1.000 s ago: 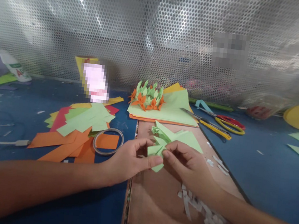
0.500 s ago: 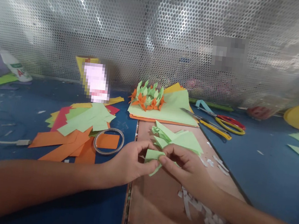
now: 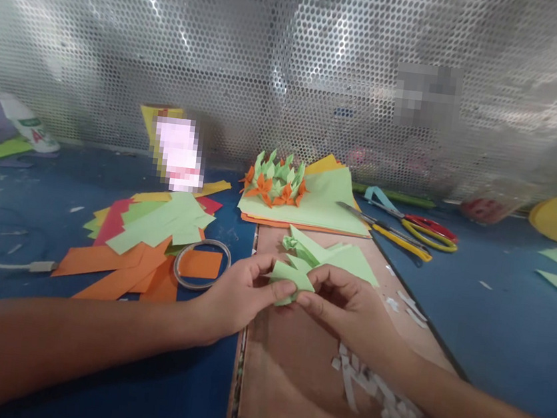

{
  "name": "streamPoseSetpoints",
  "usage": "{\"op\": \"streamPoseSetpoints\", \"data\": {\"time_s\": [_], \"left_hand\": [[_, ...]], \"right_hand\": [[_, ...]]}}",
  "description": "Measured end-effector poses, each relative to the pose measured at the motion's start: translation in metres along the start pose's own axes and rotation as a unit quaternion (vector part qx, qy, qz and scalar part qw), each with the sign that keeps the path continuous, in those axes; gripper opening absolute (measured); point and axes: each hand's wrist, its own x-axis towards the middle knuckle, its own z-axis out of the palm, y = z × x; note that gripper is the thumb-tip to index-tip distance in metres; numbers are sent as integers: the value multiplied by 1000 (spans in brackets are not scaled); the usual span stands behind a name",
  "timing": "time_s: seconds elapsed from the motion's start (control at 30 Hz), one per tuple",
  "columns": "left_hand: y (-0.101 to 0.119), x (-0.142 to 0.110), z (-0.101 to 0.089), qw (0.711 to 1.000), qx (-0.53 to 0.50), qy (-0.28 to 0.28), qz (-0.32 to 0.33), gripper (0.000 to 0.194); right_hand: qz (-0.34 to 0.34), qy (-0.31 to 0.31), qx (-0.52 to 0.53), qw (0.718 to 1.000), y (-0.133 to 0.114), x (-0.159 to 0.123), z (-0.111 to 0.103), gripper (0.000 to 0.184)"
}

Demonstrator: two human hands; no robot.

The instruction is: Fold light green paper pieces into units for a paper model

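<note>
A small folded piece of light green paper is held between my two hands above the brown board. My left hand pinches its left side, the thumb lying across the front. On the other side my right hand has thumb and index finger closed at the paper's right lower edge. Just behind the fingers lie more light green sheets and folded pieces, partly hidden by my hands. Farther back, a ring of green and orange folded paper shapes stands on a stack of coloured sheets.
Left of my hands are a tape roll, orange paper strips, mixed coloured sheets and a white cable. A utility knife and scissors lie at the right. White paper scraps litter the board.
The green paper has turned in my fingers, and its upper edge now slopes down to the right. My left thumb has shifted up slightly. The surroundings stay the same.
</note>
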Motion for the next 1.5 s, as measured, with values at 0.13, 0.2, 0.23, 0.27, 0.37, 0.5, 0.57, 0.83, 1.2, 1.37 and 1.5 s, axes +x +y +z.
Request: {"op": "streamPoseSetpoints", "data": {"time_s": [0.13, 0.2, 0.23, 0.27, 0.37, 0.5, 0.57, 0.83, 1.2, 1.37, 1.5], "left_hand": [[1, 0, 0, 1000, 1, 10, 5, 22], [1, 0, 0, 1000, 6, 9, 13, 22], [1, 0, 0, 1000, 8, 8, 16, 21], [1, 0, 0, 1000, 9, 5, 21, 21], [0, 0, -2, 1000, 15, -5, 27, 18], [-3, 0, -3, 999, 44, -13, 21, 17], [-3, 0, -3, 998, 57, -18, 22, 17], [1, 1, -2, 999, 53, 0, -4, 20], [5, -1, -1, 998, 57, 32, -22, 22], [5, 0, -3, 998, 52, 33, -27, 21], [5, 1, -3, 999, 36, 19, -36, 24]], "right_hand": [[-33, 29, -66, 997, 0, -2, 0, 19], [-53, 34, -91, 994, 0, -4, 0, 18], [-60, 31, -95, 993, 0, -4, 0, 17], [-65, 29, -97, 993, 0, -4, 0, 17], [-62, 33, -108, 992, 0, -5, 0, 14], [-47, 13, -107, 993, -1, -5, 1, 13], [-37, -3, -108, 993, -2, -4, 1, 16], [-23, 13, -75, 997, 2, -1, 1, 18], [-235, 51, -261, 935, 2, -5, -2, 19], [-213, 57, -269, 938, 0, -4, -1, 17], [-212, 72, -281, 933, -1, -5, -1, 16]]}}
